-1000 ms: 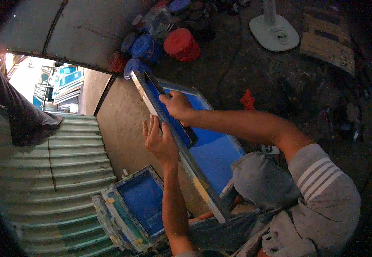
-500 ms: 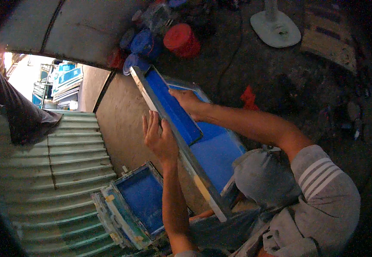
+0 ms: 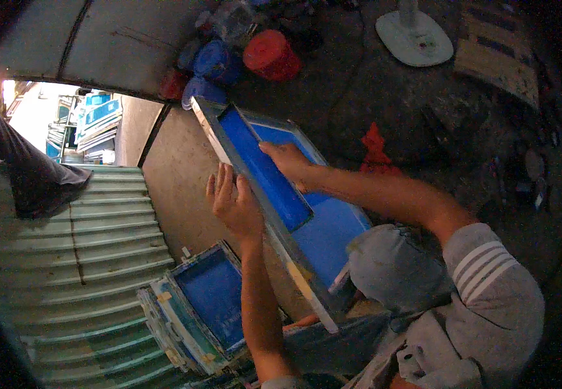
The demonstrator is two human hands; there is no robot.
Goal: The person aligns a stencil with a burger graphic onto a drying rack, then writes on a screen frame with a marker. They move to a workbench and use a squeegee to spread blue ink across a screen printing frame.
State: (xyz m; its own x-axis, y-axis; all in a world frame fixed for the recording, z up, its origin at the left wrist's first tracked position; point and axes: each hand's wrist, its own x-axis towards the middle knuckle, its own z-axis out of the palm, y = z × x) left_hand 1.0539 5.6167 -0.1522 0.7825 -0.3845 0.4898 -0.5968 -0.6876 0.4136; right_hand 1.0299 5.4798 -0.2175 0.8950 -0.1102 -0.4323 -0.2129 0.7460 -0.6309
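Note:
A large screen frame [image 3: 325,254] with blue mesh leans diagonally across the middle, its near rail pale and taped. My left hand [image 3: 234,200] grips that rail, fingertips over its edge. My right hand [image 3: 286,162] is closed on the far edge of a long, narrow, dark-rimmed trough [image 3: 255,170], tilted so its bright blue inside shows, lying along the mesh beside the left rail. At lower left, below my left hand, rests a stack of smaller screen frames [image 3: 206,295], the top one blue. A grey rounded cloth shape [image 3: 397,266] sits by the frame's lower right corner.
Lidded red [image 3: 271,55] and blue buckets [image 3: 215,61] stand at the back, near a white pedestal base [image 3: 414,39] and cardboard [image 3: 498,55]. A red object [image 3: 375,149] lies on the dark floor. Corrugated sheeting [image 3: 99,240] fills the left, below a doorway showing stacked frames [image 3: 96,133].
The trough has tipped to expose its blue inside, then shifted slightly down and right with my right hand. The screen frame's top and my left hand have moved slightly up and left.

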